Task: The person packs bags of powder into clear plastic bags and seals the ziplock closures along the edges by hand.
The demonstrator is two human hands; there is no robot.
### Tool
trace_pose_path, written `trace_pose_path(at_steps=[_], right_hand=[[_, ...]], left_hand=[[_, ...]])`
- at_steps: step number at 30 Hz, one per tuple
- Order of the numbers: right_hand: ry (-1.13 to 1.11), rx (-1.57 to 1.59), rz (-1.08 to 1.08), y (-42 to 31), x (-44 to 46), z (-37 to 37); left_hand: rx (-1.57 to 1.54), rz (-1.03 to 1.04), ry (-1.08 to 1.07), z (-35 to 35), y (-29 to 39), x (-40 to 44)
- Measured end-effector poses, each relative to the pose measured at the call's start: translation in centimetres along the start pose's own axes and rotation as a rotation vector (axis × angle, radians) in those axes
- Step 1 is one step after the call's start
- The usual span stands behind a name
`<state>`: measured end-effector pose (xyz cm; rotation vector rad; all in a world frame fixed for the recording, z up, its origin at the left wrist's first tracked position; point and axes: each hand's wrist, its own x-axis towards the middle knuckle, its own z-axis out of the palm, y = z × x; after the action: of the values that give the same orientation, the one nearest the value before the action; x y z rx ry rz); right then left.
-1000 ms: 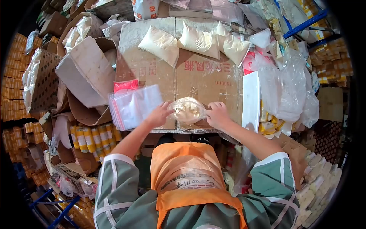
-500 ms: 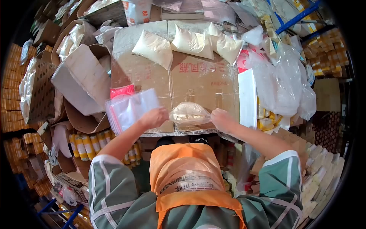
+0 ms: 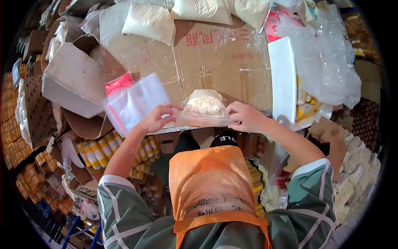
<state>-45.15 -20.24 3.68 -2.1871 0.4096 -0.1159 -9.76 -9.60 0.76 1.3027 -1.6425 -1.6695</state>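
Note:
A clear plastic bag of cream-coloured powder lies at the near edge of the cardboard-covered table, its loose mouth toward my body. My left hand pinches the left end of the bag's mouth between thumb and fingers. At the right end, my right hand grips the same mouth, so the film is stretched between both hands. Left of my left hand lies a stack of flat clear bags, with a pink packet at its far corner.
Several filled powder bags lie along the far side. A white foam box piece and a heap of clear plastic bags stand on the right. Open cartons crowd the left, above yellow-wrapped packs.
The view has tilted down and come closer. My hands have shifted toward the near edge and wider apart, and the bag's mouth is now pulled flat toward my body.

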Motion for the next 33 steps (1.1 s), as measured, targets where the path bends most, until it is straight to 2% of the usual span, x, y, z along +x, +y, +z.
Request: trace_pose_path(at_steps=[2, 3, 4, 5, 6, 8, 9, 10, 12, 13, 14, 16, 17, 18, 19, 20, 21, 22, 23, 25, 26, 27, 28, 29, 31, 33], right_hand=[[0.012, 0.209, 0.030, 1.6, 0.7, -0.1], [-0.044, 0.315, 0.173, 2.3, 1.0, 0.1], [0.014, 0.367, 0.214, 2.8, 1.6, 0.0], [-0.009, 0.520, 0.372, 3.1, 2.1, -0.7], [-0.036, 0.674, 0.533, 3.6, 2.3, -1.0], [-0.031, 0.801, 0.497, 6.8, 2.1, -0.4], [-0.017, 0.915, 0.452, 8.3, 2.0, 0.2], [-0.027, 0.938, 0.464, 9.3, 2.3, 0.7], [-0.136, 1.378, 0.662, 10.8, 2.8, 2.1], [-0.228, 1.557, 0.543, 12.9, 2.5, 3.7], [-0.237, 1.584, 0.557, 13.5, 2.3, 4.9], [-0.182, 1.736, 0.461, 14.1, 2.7, 6.3], [-0.134, 1.696, 0.452, 13.9, 2.7, 6.3], [-0.138, 1.698, 0.441, 13.5, 2.8, 6.1], [-0.021, 1.630, 0.483, 12.8, 2.9, 5.7], [0.099, 1.560, 0.525, 12.1, 2.8, 5.4], [0.171, 1.581, 0.537, 11.7, 2.7, 5.4], [0.180, 1.576, 0.525, 11.2, 2.8, 5.3], [0.266, 1.518, 0.555, 10.5, 2.9, 5.1], [0.381, 1.459, 0.609, 9.8, 2.7, 5.3], [0.385, 1.455, 0.593, 9.8, 2.7, 5.6], [0.440, 1.414, 0.583, 9.9, 2.7, 6.0], [0.498, 1.371, 0.578, 9.9, 2.4, 6.4], [0.572, 1.411, 0.620, 9.4, 2.5, 6.7], [0.736, 1.296, 0.603, 8.6, 2.4, 7.1], [0.783, 1.229, 0.590, 8.3, 2.3, 7.5]], left_hand=[[-0.077, -0.038, 0.020, 0.1, -1.3, 1.2], [-0.187, -0.124, 0.060, 0.2, -2.7, 1.7], [-0.296, -0.210, 0.106, 0.3, -4.2, 2.3], [-0.343, -0.103, 0.197, 0.7, -4.3, 3.3], [-0.357, -0.126, 0.185, 1.1, -5.1, 3.7], [-0.535, -0.268, 0.290, 1.6, -6.6, 4.6], [-0.678, -0.231, 0.284, 2.3, -7.0, 5.3], [-0.689, -0.257, 0.282, 3.0, -6.8, 6.1], [-0.874, -0.344, 0.298, 4.5, -6.9, 7.3], [-0.895, -0.363, 0.285, 5.0, -8.0, 7.7], [-0.907, -0.393, 0.285, 5.1, -8.3, 7.9], [-0.836, -0.319, 0.127, 4.6, -8.4, 8.5], [-0.807, -0.398, 0.153, 4.5, -8.4, 8.3], [-0.088, -0.305, 0.454, 5.1, -7.3, 7.6], [0.646, -0.173, 0.709, 6.0, -5.6, 6.8], [0.319, -0.112, 1.077, 5.9, -3.3, 6.9], [0.500, 0.221, 1.410, 6.8, -2.2, 6.5], [0.584, -0.105, 1.446, 10.3, -3.4, 3.5], [0.586, -0.089, 1.447, 11.1, -0.8, 3.6], [0.882, 0.615, 0.627, 12.5, 5.0, 5.9], [1.054, 0.482, 0.578, 13.3, 3.3, 7.9], [0.900, 0.161, 0.496, 13.4, 2.4, 9.2], [0.845, -0.057, 0.503, 12.4, 2.0, 11.2], [0.884, -0.029, 0.511, 11.4, 1.7, 12.0], [0.914, 0.001, 0.512, 10.5, 1.2, 13.3], [0.937, -0.033, 0.526, 10.3, 1.0, 14.0]])
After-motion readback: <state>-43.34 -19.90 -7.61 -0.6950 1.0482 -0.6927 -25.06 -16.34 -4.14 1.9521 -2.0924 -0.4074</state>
